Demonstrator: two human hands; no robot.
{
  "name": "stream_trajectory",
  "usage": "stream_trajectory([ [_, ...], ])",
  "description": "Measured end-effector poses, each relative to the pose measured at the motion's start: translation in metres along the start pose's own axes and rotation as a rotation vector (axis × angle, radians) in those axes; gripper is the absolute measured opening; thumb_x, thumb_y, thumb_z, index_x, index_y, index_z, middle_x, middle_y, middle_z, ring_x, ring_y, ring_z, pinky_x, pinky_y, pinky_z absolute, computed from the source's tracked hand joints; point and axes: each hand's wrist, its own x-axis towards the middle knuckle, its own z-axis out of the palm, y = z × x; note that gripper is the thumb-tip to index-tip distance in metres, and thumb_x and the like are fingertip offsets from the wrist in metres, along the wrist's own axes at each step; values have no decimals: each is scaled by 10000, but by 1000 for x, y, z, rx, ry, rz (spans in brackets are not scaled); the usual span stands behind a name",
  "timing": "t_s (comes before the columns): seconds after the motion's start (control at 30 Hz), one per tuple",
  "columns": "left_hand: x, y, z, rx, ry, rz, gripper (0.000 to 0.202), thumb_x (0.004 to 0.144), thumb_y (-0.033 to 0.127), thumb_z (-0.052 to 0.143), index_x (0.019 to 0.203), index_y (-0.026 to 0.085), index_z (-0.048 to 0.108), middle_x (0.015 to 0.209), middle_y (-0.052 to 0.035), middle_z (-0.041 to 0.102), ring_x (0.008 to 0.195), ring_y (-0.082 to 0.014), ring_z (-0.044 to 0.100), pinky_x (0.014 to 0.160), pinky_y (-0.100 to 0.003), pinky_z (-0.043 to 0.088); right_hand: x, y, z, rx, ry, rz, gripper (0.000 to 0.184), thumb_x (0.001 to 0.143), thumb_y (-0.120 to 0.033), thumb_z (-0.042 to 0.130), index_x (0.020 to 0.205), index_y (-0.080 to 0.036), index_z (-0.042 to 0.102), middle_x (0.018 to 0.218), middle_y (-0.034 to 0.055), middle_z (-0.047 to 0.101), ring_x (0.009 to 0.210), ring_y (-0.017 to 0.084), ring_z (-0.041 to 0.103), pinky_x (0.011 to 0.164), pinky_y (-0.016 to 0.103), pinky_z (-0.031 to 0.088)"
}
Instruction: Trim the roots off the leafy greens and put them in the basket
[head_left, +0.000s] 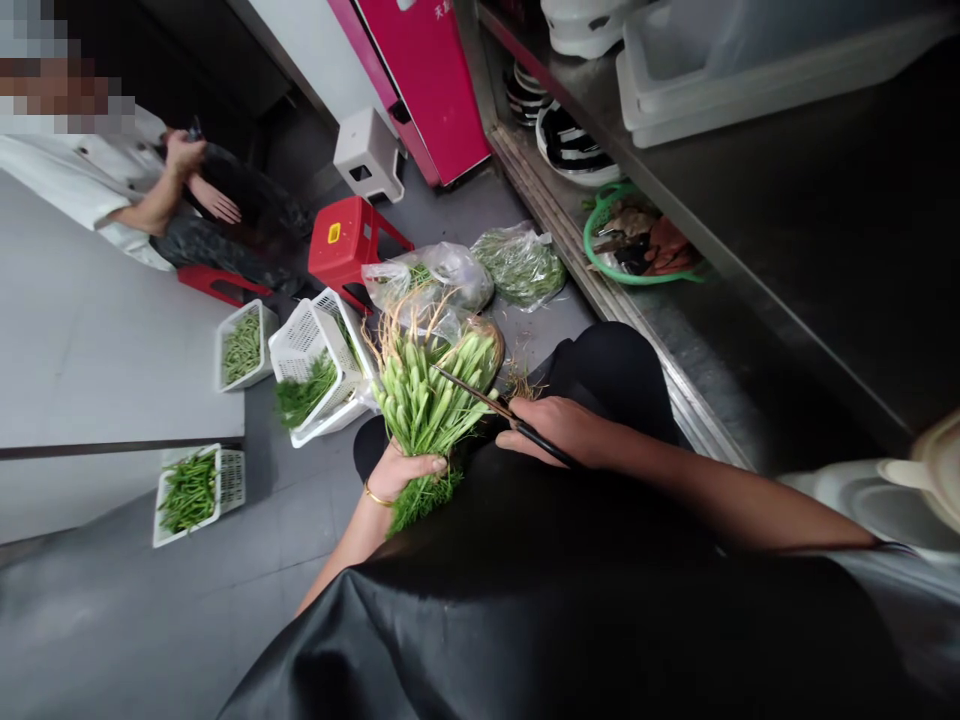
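Head view: the left hand (pixel 401 472) squeezes a bunch of green stalks with tan roots (pixel 427 395), feathery leaves (pixel 426 502) poking out below it. The right hand (pixel 564 422) grips black metal scissors (pixel 538 440), blades across the stalks.

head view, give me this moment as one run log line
left hand: gripping bunch of greens | right hand: holding scissors across bunch, contact unclear | floor: bagged greens beyond bunch
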Motion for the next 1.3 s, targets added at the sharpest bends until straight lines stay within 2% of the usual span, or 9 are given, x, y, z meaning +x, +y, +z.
stream_trajectory([
  [0.2, 1, 2, 1, 67, 85, 60, 276, 485, 228, 819, 680, 152, 639, 553, 5, 617, 468, -131, 539, 476, -279, 499, 4, 2, 6, 9, 80, 57, 381, 881, -534, 399, 797, -185, 523, 732, 81, 664, 684, 212, 633, 576, 270, 343],
  [0.3, 0, 0, -2, 64, 136, 107, 323, 461, 195, 826, 730, 155, 653, 624, -3, 648, 547, -143, 576, 539, -281, 520, 4, 10, 5, 224, 186, 125, 382, 889, -521, 365, 758, -192, 507, 676, 37, 617, 617, 164, 592, 547, 247, 346],
  [0.4, -2, -3, -8, 42, 76, 78, 265, 501, 232, 815, 681, 148, 640, 563, -1, 621, 471, -133, 538, 455, -272, 486, -2, 18, -5, 447, 269, 228, 419, 917, -527, 258, 759, -203, 472, 625, -5, 561, 525, 125, 541, 510, 231, 341],
  [0.53, -5, -7, -16, 7, -15, 36, 244, 538, 265, 804, 648, 147, 622, 502, 5, 586, 401, -121, 492, 382, -263, 438, -19, 21, -23, 215, 167, 102, 332, 877, -511, 397, 758, -207, 455, 644, 15, 574, 615, 168, 578, 545, 253, 319],
  [0.63, -5, -7, -18, 12, -30, 37, 242, 544, 256, 804, 654, 144, 620, 502, 7, 582, 400, -114, 491, 380, -252, 430, -27, 16, -33, 32, 88, 19, 363, 905, -527, 347, 797, -202, 465, 726, 53, 621, 695, 204, 612, 581, 273, 322],
  [1.0, -6, 1, -7, 52, -18, 29, 376, 512, 215, 821, 827, 144, 628, 582, 11, 617, 430, -102, 500, 417, -244, 468, 4, 11, -35, -153, -30, 122, 479, 888, -579, 306, 893, -179, 570, 861, 137, 682, 819, 287, 650, 641, 327, 408],
  [1.1, -6, -2, -11, 46, -15, 30, 302, 518, 236, 819, 730, 137, 628, 542, 6, 602, 422, -108, 503, 399, -240, 460, -1, 21, -33, -41, 67, 136, 420, 861, -565, 391, 816, -189, 573, 793, 101, 670, 769, 255, 642, 625, 301, 406],
  [1.2, -7, -8, -19, -3, -39, 38, 257, 540, 282, 806, 639, 139, 617, 507, -3, 585, 399, -110, 494, 363, -239, 434, -14, 36, -33, 292, 214, 256, 431, 865, -577, 356, 767, -198, 536, 626, 23, 604, 589, 181, 600, 546, 265, 397],
  [1.3, -7, -12, -25, -40, -68, 35, 254, 539, 308, 803, 643, 145, 637, 520, -13, 597, 392, -116, 493, 344, -244, 419, -26, 42, -35, 536, 162, 336, 399, 865, -557, 347, 740, -207, 492, 527, -33, 530, 463, 131, 533, 488, 243, 383],
])
